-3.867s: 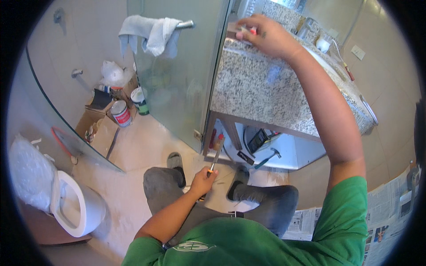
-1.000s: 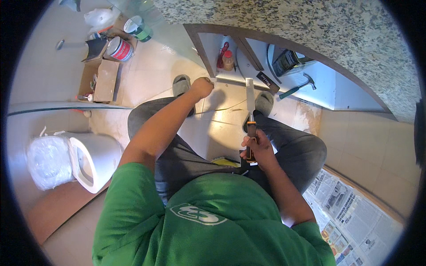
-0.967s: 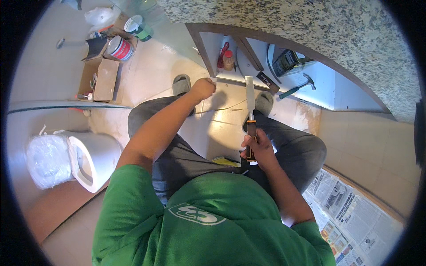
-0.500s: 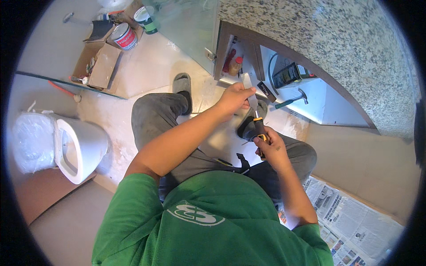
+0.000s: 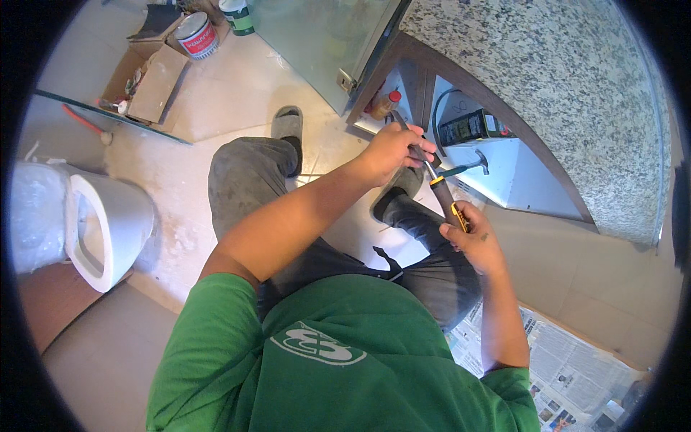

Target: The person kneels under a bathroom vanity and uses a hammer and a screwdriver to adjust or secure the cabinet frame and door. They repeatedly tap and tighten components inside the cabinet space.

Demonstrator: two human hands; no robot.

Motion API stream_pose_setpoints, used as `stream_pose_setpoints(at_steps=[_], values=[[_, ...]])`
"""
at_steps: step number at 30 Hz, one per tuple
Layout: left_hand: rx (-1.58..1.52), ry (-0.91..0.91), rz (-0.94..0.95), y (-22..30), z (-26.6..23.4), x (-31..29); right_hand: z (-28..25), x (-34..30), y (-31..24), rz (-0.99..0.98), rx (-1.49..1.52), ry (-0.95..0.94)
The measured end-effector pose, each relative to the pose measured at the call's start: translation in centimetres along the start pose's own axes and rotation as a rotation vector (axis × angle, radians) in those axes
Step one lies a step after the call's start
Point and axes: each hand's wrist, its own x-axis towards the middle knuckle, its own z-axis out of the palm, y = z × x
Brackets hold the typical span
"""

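Observation:
My right hand (image 5: 471, 237) is closed round the black-and-yellow handle of a scraper (image 5: 443, 193). From the handle, its metal shank slants up and left to my left hand (image 5: 389, 153). My left fingers curl at the blade end and partly cover it. A dark, narrow piece shows past those fingers; whether it is the blade or a cover on it I cannot make out. Just beyond my hands, a hammer (image 5: 461, 170) with a green handle lies at the opening of a low cabinet (image 5: 529, 180).
Inside the cabinet are a red-capped bottle (image 5: 387, 106) and a black can (image 5: 463, 128). Above it curves a speckled stone counter (image 5: 533, 86). A glass door (image 5: 317, 50), a cardboard box (image 5: 155, 90), paint tins (image 5: 196, 37) and a toilet (image 5: 119, 223) stand leftward; newspaper (image 5: 576, 367) covers floor at right.
My right hand and the scraper's handle have moved right. My left hand has shifted right along the blade end, its fingers more spread. The dark lettered strip is no longer plainly visible. The view has turned slightly.

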Motion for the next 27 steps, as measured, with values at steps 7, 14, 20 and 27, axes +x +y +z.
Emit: stream_pose_setpoints(at_steps=[7, 14, 20, 27], values=[[-0.056, -0.167, 0.055, 0.2, -0.9, 1.3, -2.8, 0.5, -4.6, -0.079, -0.168, 0.153], [-0.304, -0.028, 0.123, 1.6, 0.9, 2.8, -4.5, 1.7, -10.5, -0.268, -0.349, 0.184], [-0.503, -0.034, 0.226, 2.9, 1.3, 4.2, -3.4, 3.2, -14.9, -0.312, -0.499, 0.200], [-0.577, -0.076, 0.219, 3.1, 1.8, 4.6, -3.3, 3.9, -17.2, -0.258, -0.575, 0.261]])
